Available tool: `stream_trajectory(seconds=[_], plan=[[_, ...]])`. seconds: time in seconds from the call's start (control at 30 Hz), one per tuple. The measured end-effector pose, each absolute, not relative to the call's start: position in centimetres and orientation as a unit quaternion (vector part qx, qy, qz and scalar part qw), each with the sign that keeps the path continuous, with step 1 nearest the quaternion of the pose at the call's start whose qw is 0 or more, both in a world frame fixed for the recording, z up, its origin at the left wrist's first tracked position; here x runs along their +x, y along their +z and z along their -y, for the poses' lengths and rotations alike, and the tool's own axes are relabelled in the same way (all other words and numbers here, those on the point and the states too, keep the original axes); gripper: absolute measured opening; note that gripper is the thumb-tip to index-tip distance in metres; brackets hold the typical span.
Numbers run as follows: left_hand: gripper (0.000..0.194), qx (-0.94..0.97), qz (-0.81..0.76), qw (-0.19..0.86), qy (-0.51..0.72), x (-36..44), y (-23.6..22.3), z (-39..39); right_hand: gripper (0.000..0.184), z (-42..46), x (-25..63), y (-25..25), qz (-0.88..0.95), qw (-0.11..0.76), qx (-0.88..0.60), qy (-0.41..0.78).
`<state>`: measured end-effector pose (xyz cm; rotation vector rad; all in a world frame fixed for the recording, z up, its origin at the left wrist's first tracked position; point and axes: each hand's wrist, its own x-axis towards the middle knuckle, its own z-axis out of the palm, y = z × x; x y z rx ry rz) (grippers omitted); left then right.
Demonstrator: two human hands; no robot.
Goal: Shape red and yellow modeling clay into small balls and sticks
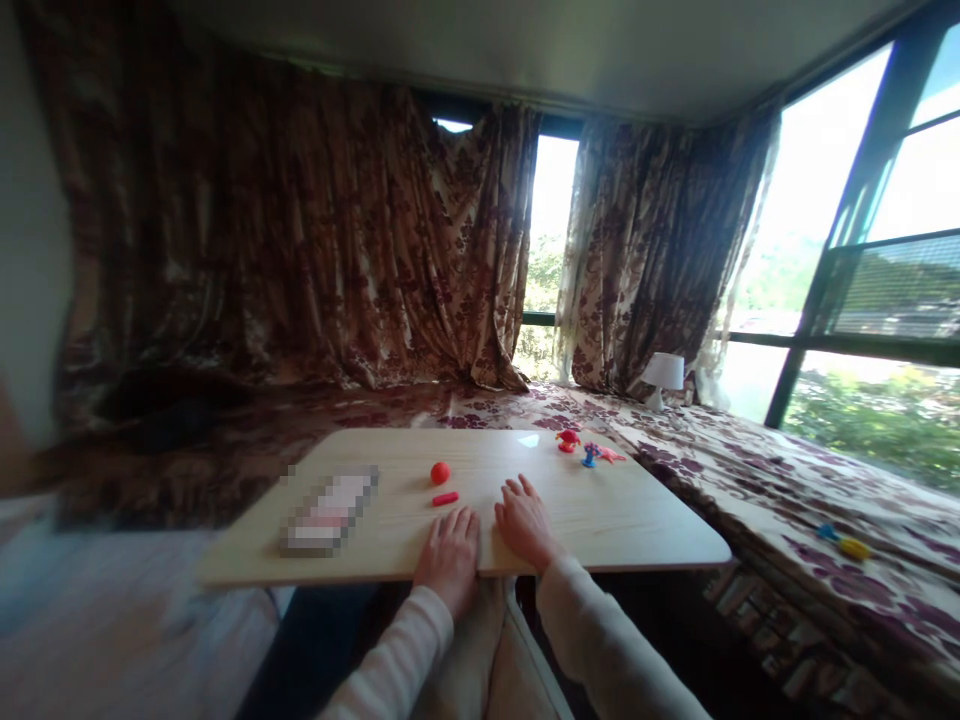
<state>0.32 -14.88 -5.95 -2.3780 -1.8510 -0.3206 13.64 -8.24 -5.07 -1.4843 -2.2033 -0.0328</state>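
Note:
My left hand (450, 558) lies flat on the front edge of a pale wooden table (637, 525), fingers stretched forward and holding nothing. Just beyond its fingertips is a short red stick-like piece (445, 499), and behind that sits a red ball (440, 473). My right hand (525, 522) rests palm down a little farther in, empty, its fingers slightly apart. Neither hand touches the ball or the red piece.
At the table's far right stand a red toy figure (568, 441), a blue one (591, 455) and a pinkish-red piece (611, 455). A blurred-out flat object (330, 512) lies at left. Beyond are a white lamp (664, 372) and small blue-and-yellow items (853, 547) on floral cloth.

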Motion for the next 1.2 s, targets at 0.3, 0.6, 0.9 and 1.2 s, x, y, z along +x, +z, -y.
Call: stream_trajectory(seconds=[0.3,0.6,0.9,1.2], plan=[[0.066,-0.785,0.607,0.045,-0.118,0.4,-5.7,15.1,0.036,8.8,18.9,-6.3,0.799,0.309,-0.509,0.086],[0.066,-0.782,0.613,0.054,-0.099,0.5,-5.4,15.0,0.036,11.7,14.6,-5.8,0.856,0.25,-0.451,-0.035],[0.07,-0.783,0.609,0.047,-0.115,0.4,-5.5,15.1,0.029,5.6,16.2,-3.8,0.816,0.196,-0.544,-0.009],[0.068,-0.78,0.612,0.053,-0.118,0.5,-5.7,15.1,0.042,12.1,18.4,-8.1,0.815,0.308,-0.491,-0.018]])
